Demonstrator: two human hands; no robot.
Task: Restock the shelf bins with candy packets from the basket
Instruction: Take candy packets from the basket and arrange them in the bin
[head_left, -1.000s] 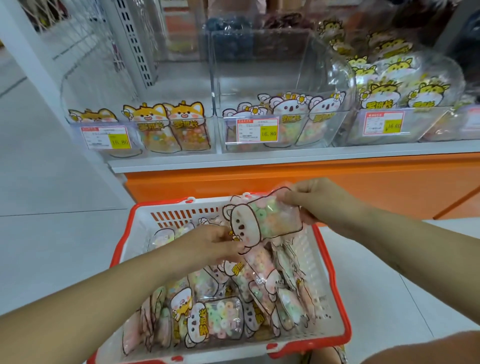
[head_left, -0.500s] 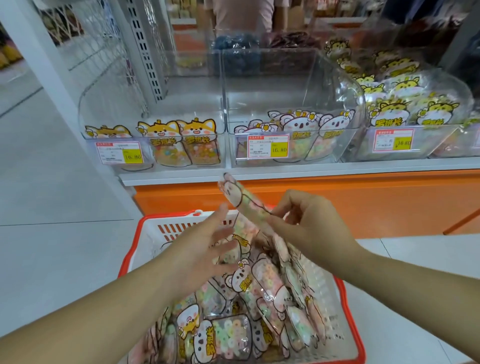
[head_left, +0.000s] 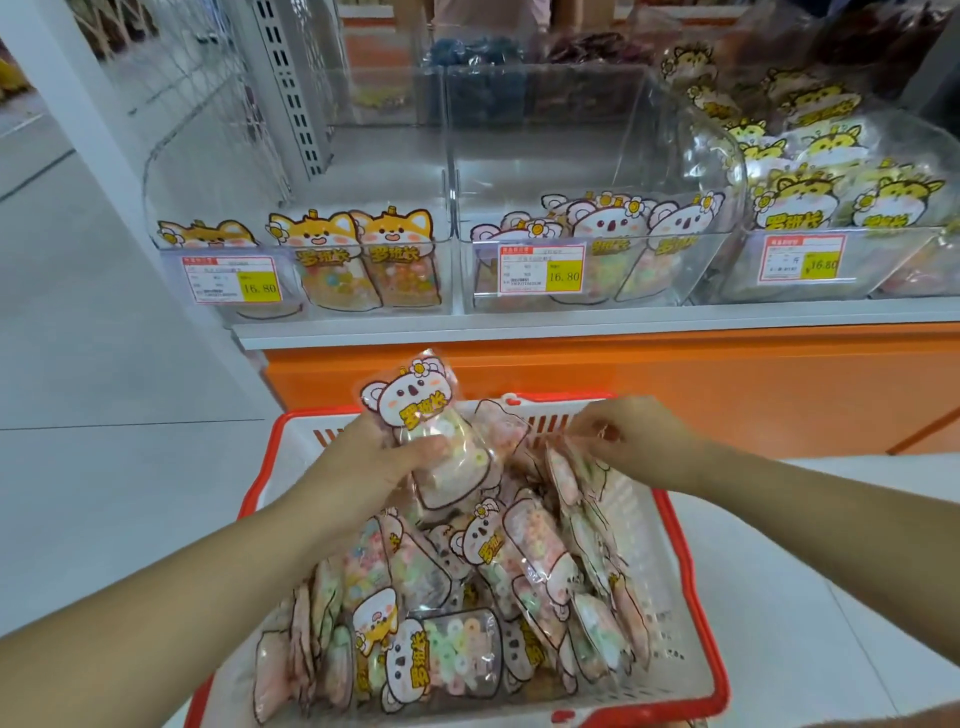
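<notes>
Candy packet (head_left: 415, 410) gripped in left hand (head_left: 363, 457), right hand (head_left: 639, 436) pinching another packet (head_left: 563, 467).

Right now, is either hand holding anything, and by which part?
The left hand grips a koala packet round its middle, head end up. The right hand pinches the top edge of a second packet standing in the basket.

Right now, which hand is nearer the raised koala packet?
Left. The left hand grips the koala packet; the right hand, to its right, pinches another packet in the basket.
</notes>
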